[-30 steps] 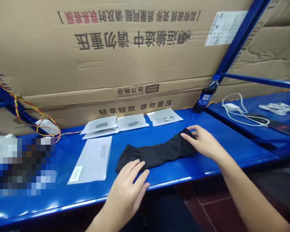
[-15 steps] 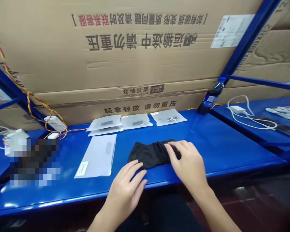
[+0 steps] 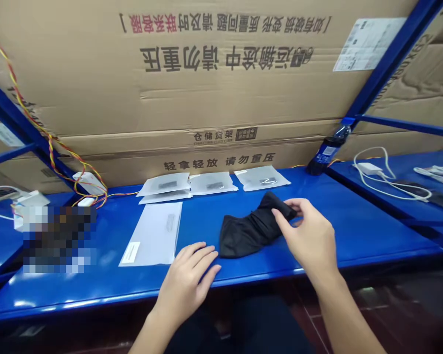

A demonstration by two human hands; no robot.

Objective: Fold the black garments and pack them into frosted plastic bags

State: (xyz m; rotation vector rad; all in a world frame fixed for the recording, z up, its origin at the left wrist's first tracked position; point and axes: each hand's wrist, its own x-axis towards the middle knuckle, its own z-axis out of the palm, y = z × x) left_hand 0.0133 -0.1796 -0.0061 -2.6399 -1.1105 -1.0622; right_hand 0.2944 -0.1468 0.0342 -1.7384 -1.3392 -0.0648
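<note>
"请勿重压" (image 3: 250, 160) (twice) on cardboard (image 3: 221, 105)

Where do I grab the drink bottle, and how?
I'd grip the bottle around its middle, at the label, from the front. It looks round and upright, so that part should fit nicely; the cardboard behind and blue post nearby leave less room.

Item (image 3: 59, 238) at bench's (image 3: 362, 221) left end pixelated. Right hand (image 3: 285, 214) hides part of black cloth (image 3: 243, 233). White label's (image 3: 132, 252) print too small. 2 forearms (image 3: 153, 329) cut off.
</note>
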